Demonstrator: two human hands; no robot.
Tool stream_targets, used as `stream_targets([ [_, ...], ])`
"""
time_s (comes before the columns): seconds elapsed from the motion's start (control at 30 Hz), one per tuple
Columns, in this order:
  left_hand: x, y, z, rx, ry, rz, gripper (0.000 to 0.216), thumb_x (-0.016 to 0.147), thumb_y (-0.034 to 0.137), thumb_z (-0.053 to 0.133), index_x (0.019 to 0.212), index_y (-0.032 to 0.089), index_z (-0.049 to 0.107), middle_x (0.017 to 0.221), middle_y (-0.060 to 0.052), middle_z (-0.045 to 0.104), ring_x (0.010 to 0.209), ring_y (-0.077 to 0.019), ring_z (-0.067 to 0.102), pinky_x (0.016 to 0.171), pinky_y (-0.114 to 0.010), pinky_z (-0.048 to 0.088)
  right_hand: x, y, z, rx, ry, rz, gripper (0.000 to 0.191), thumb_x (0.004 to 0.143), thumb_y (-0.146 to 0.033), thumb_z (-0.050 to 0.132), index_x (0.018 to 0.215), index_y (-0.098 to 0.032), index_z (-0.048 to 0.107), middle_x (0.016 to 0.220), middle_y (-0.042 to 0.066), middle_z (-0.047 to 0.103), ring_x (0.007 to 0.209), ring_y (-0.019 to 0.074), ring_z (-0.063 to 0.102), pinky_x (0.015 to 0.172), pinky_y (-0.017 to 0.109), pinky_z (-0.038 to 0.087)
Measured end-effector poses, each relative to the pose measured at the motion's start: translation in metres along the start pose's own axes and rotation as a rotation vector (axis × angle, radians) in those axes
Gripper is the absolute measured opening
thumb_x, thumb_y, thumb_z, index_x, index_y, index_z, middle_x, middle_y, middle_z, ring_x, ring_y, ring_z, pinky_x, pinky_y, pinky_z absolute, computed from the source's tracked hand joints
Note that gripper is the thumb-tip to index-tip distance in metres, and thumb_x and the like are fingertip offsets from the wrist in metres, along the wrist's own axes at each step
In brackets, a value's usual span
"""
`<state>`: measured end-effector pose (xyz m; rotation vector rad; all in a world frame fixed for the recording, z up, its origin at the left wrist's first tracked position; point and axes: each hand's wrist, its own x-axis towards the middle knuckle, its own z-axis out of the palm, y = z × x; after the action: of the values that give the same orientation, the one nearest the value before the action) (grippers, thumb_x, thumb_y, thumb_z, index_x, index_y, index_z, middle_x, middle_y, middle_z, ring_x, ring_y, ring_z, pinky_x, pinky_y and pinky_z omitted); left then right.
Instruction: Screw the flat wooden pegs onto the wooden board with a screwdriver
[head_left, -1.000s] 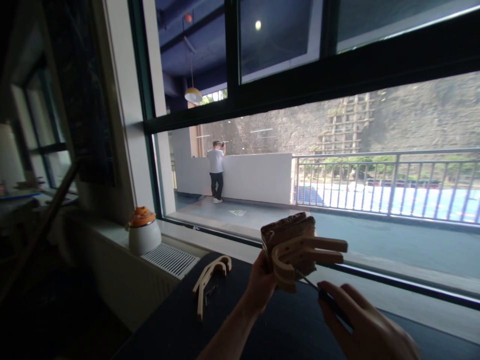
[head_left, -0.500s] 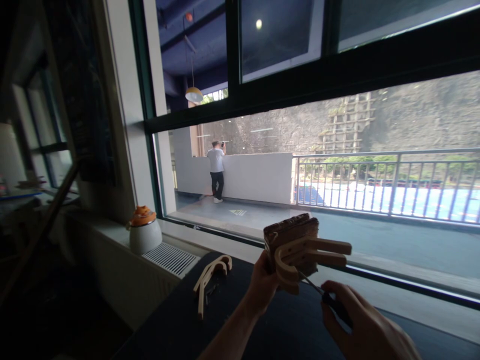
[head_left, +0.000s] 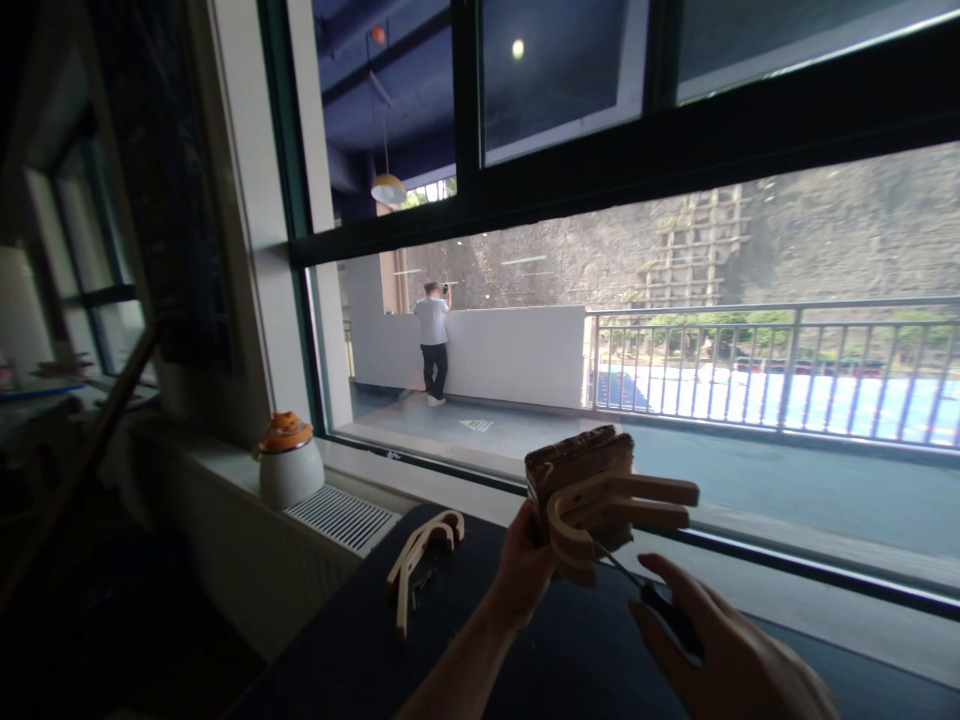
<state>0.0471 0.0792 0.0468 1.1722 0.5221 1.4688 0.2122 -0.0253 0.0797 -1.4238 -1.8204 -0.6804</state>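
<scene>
My left hand [head_left: 523,562] grips a dark brown block [head_left: 577,460], rough-edged and raised above the table. Pale wooden hooks [head_left: 571,538] lie against its near face, their straight ends pointing right. A screwdriver [head_left: 671,615] rests in my right hand [head_left: 724,640], its thin shaft running up-left to the curved part of the hooks. The thumb and index finger of that hand stand a little off the handle. Where the shaft's tip sits is too dark to make out. More pale wooden hooks [head_left: 420,550] lie on the table to the left, beside several small dark pieces [head_left: 421,588], perhaps screws.
The dark table [head_left: 337,640] meets a window sill [head_left: 480,482]. A white pot with an orange top [head_left: 291,465] stands on the ledge at left, beside a slatted vent [head_left: 341,518]. Beyond the glass, a person [head_left: 433,340] stands at a low white wall [head_left: 517,355].
The thumb and index finger of my right hand have spread away from the screwdriver handle. The block and its hooks have shifted very slightly left.
</scene>
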Motion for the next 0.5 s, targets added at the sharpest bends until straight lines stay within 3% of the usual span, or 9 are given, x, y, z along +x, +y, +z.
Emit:
stream_targets([
  [0.37,-0.0005,0.0038,0.0008,-0.022,-0.005,-0.021,0.042,0.064,0.021,0.082,0.102,0.015,0.064,0.087,-0.004,0.069,0.076,-0.0134,0.060,0.065,-0.021,0.047,0.0060,-0.0005,-0.0094,0.073,0.025,-0.010,0.026,0.090,-0.035,0.040,0.094,-0.031,0.065,0.080,-0.004,0.072,0.046,0.0104,0.066,0.030,0.015,0.039],
  [0.5,-0.0015,0.0038,0.0009,-0.030,-0.005,-0.022,0.042,0.065,0.020,0.082,0.103,0.016,0.064,0.089,-0.004,0.069,0.078,-0.0136,0.061,0.067,-0.021,0.048,0.0035,0.0008,-0.0062,0.055,0.006,-0.017,0.026,0.091,-0.037,0.040,0.093,-0.030,0.065,0.077,-0.003,0.072,0.047,0.0121,0.067,0.029,0.016,0.038],
])
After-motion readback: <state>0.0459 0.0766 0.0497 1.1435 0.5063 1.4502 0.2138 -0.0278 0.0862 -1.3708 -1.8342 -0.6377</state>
